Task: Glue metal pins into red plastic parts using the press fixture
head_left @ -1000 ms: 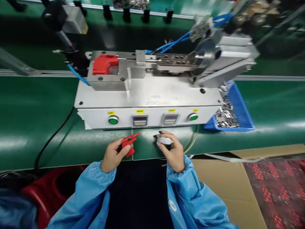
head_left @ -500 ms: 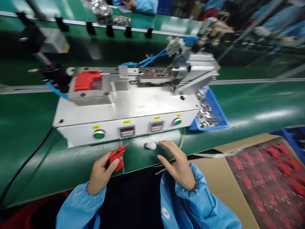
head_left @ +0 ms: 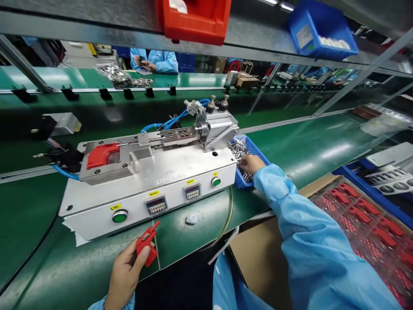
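Left hand point(head_left: 125, 275): fingers point(head_left: 141, 254) closed on red plastic clip point(head_left: 146, 246). Right hand point(head_left: 250, 164): at metal parts point(head_left: 239, 150) in blue bin point(head_left: 255, 150), 3 o'clock of machine point(head_left: 155, 183); grip unclear.

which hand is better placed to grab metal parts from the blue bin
Right, probably: the right hand is at the blue bin, fingers among the metal parts. The left hand is farther off, near the body, holding a red plastic piece.
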`<action>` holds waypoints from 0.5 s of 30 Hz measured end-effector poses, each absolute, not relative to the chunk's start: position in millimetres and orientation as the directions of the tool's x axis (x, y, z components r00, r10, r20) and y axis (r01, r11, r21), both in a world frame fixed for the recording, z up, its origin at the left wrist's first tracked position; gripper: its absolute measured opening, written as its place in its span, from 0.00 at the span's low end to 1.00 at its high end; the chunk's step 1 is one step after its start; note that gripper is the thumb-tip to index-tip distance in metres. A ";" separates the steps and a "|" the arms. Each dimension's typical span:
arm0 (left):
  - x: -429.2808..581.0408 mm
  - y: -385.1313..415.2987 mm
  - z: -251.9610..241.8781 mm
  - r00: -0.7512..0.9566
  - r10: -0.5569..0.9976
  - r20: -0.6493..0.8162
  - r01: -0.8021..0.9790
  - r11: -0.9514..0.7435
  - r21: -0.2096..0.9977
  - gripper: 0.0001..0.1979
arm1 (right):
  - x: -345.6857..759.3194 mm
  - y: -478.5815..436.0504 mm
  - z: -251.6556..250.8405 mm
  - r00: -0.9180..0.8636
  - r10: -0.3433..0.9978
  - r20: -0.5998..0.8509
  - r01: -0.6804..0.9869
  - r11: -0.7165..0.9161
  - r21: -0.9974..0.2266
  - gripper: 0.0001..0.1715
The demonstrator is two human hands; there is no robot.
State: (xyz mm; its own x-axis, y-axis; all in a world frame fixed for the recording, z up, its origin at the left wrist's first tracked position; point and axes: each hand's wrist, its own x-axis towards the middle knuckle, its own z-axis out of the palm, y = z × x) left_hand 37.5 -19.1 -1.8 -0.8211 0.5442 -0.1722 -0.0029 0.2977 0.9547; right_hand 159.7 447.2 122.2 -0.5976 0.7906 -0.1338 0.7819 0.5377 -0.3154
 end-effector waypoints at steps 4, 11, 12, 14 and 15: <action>39.4 -15.7 -5.9 -0.805 0.563 -0.187 -0.061 0.236 0.970 0.30 | 175.3 439.0 160.0 -0.690 0.712 -0.131 0.671 0.560 -0.485 0.13; 41.9 -0.7 -12.3 -0.737 0.656 -0.163 -0.097 0.136 0.986 0.26 | 171.4 376.9 233.1 -0.840 0.541 0.045 0.272 0.490 -0.828 0.38; 41.6 2.0 -12.5 -0.733 0.664 -0.151 -0.094 0.121 0.988 0.26 | 163.2 366.8 238.3 -0.852 0.517 0.085 0.231 0.517 -0.824 0.36; 39.7 7.2 -12.2 -0.732 0.669 -0.129 -0.092 0.091 0.992 0.26 | 140.6 349.6 244.4 -0.890 0.425 0.164 0.146 0.609 -0.780 0.33; 38.4 9.6 -11.7 -0.733 0.670 -0.117 -0.091 0.075 0.993 0.26 | 125.8 342.5 245.7 -0.915 0.352 0.198 0.097 0.667 -0.739 0.33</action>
